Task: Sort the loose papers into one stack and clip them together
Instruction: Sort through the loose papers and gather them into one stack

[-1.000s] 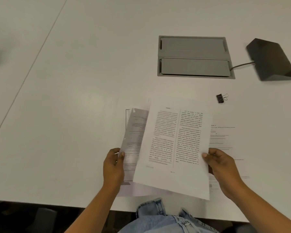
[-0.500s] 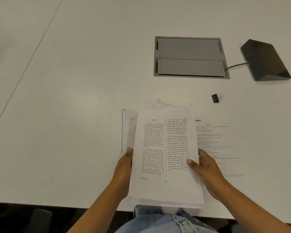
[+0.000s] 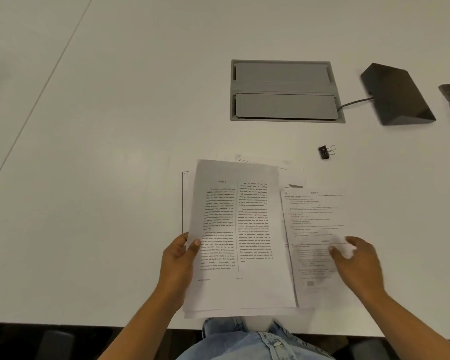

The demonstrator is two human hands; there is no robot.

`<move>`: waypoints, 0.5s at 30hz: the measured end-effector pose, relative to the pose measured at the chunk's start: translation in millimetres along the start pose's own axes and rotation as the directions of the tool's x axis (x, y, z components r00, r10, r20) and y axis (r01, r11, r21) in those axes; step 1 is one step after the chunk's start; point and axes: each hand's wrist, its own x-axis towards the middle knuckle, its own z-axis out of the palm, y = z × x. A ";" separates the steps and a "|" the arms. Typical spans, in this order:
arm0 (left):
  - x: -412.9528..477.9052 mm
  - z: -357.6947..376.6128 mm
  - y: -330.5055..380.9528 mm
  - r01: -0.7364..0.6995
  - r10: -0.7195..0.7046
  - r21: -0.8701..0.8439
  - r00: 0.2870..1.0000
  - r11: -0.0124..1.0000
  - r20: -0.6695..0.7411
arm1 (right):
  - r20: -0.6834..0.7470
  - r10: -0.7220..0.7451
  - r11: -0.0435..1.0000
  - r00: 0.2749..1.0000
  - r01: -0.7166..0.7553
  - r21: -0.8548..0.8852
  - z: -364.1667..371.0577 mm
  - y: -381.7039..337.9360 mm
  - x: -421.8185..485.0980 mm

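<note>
Half a second earlier both hands gripped the stack (image 3: 240, 237); by now the right hand (image 3: 356, 261) had let go and hovered, blurred, fingers loosely spread, over a loose sheet (image 3: 316, 216) on the tabletop (image 3: 115, 126). Print was too small to read. Left hand (image 3: 178, 261) pinched the stack's left edge, thumb on top. Binder clip (image 3: 325, 152) lay apart, beyond the papers.

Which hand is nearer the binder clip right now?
Right. The right hand rests on a loose sheet below the binder clip; the left hand grips the stack, farther left.
</note>
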 end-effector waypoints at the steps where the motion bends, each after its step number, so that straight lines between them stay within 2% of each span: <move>1: 0.1 -3.1 -0.8 0.002 -0.002 0.003 1.000 1.000 -0.008 | -0.039 0.047 0.995 0.998 -0.051 -0.086 -3.3 11.0 4.1; 5: -0.4 -13.1 -1.5 0.008 -0.008 0.000 0.999 1.000 -0.044 | -0.018 0.296 0.908 0.955 -0.287 -0.303 -9.8 36.1 11.5; 8: -0.5 -17.9 -4.6 0.018 -0.018 0.004 0.997 1.000 -0.070 | -0.002 0.300 0.891 0.954 -0.281 -0.356 -7.6 45.9 12.8; 10: -0.7 -20.1 -6.7 0.021 -0.021 0.005 0.997 1.000 -0.078 | 0.008 0.302 0.907 0.953 -0.285 -0.309 -8.0 49.9 13.8; 12: -0.8 -21.2 -8.1 0.024 -0.024 0.002 0.996 1.000 -0.084 | 0.048 0.307 0.937 0.951 -0.293 -0.188 -11.2 48.8 12.4; 15: 0.6 -23.0 -11.3 0.030 -0.028 0.010 0.995 1.000 -0.096 | 0.083 0.259 0.964 0.962 -0.251 -0.089 -17.6 44.7 9.7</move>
